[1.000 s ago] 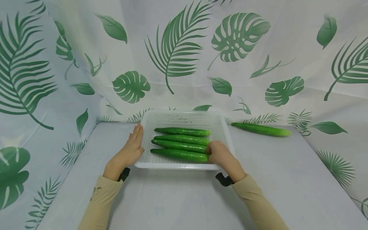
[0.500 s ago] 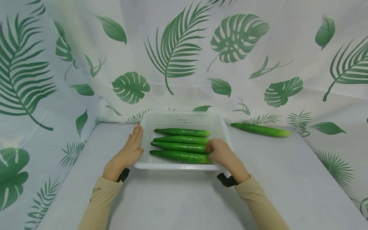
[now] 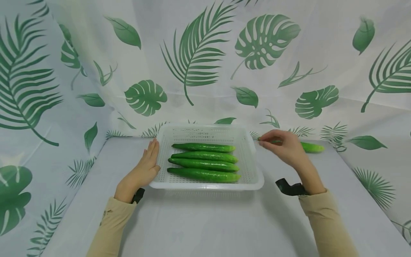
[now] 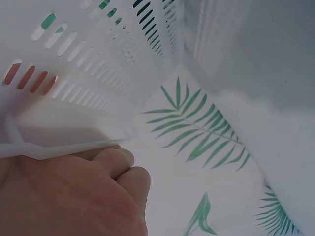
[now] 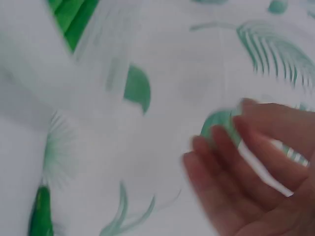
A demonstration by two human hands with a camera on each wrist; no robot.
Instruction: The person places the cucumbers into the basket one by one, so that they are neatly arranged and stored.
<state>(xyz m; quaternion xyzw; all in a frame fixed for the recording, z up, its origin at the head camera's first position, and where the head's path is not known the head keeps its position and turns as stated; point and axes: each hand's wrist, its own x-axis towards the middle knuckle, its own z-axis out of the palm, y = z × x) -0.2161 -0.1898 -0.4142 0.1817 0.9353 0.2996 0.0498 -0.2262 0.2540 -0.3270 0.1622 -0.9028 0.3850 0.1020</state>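
A white plastic basket [image 3: 207, 186] holds several green cucumbers [image 3: 203, 174] lying side by side. My left hand [image 3: 144, 169] holds its left side, fingers straight along the outer wall and thumb over the rim. In the left wrist view, skin shows through the wall's slots above the hand [image 4: 88, 191]. To the right of the basket lies a single cucumber [image 3: 312, 147], its middle hidden behind my right hand [image 3: 287, 146]. That right hand is raised, its fingers [image 5: 216, 177] loosely bent and apart from the thumb, holding nothing. The single cucumber's dark end [image 5: 42, 211] shows at lower left in the right wrist view.
White cloth [image 3: 205, 221] covers the table. Behind it and at both sides stands a white curtain [image 3: 212, 46] printed with green leaves. Each wrist carries a black strap-on mount [image 3: 290, 187], the right one sticking out toward the basket.
My right hand has left the front cucumbers in the basket and moved right and back, out over the single cucumber. The left hand and basket have stayed put.
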